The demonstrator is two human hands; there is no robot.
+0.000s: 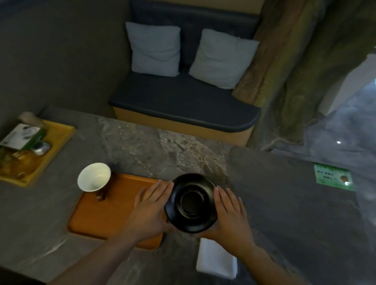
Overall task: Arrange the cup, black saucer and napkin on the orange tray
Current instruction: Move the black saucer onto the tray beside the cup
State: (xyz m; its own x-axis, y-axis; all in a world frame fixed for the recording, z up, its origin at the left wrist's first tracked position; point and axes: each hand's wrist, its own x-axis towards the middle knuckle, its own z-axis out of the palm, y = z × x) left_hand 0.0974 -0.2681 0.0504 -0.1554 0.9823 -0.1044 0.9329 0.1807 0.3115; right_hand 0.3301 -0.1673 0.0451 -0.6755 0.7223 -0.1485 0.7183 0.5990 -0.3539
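The black saucer point(191, 203) is held between both my hands, raised over the right end of the orange tray point(106, 213). My left hand point(151, 206) presses its left rim and my right hand point(232, 214) its right rim, fingers straight. A pale flared cup point(94, 176) stands at the tray's far left corner on a small brown base. A folded white napkin point(216, 259) lies on the stone table just right of the tray, below my right wrist.
A yellow tray point(59, 139) with a box, a jar and bottles sits at the table's left. A green card point(334, 176) lies at the far right. Beyond the stone table point(292, 220) is a dark bench with two cushions.
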